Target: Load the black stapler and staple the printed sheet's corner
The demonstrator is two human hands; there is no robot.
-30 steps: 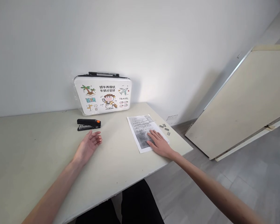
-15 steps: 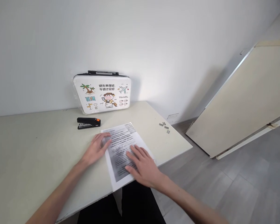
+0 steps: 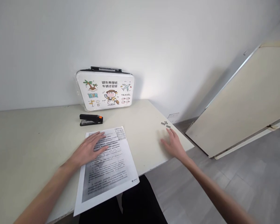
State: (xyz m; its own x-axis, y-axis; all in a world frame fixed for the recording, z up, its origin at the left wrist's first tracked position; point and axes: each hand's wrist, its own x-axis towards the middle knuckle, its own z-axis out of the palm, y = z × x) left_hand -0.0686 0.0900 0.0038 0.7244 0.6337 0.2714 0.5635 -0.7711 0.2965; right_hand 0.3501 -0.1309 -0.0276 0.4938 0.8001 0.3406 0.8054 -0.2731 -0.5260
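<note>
My left hand point(image 3: 90, 149) lies flat on a printed sheet of paper point(image 3: 109, 171), its fingers stretched out. The sheet lies slanted, with its lower edge past the table's front edge above my lap. My right hand point(image 3: 174, 144) is at the right side of the table, thumb and forefinger apart, with nothing visible between them. Its fingertips are just by several small grey strips that look like staples point(image 3: 166, 123); part of that group is hidden behind the fingers. Beyond the paper sits a black stapler point(image 3: 91, 120) with an orange button.
A white carrying case point(image 3: 107, 91) with cartoon prints and a black handle leans on the wall at the back of the pale table point(image 3: 32, 149). To the right, a large cream panel point(image 3: 238, 105) stands slanted on the grey floor point(image 3: 224, 186).
The paper has shifted left and toward me, with my left hand on it. My right hand has come off the paper and moved right to the small strips.
</note>
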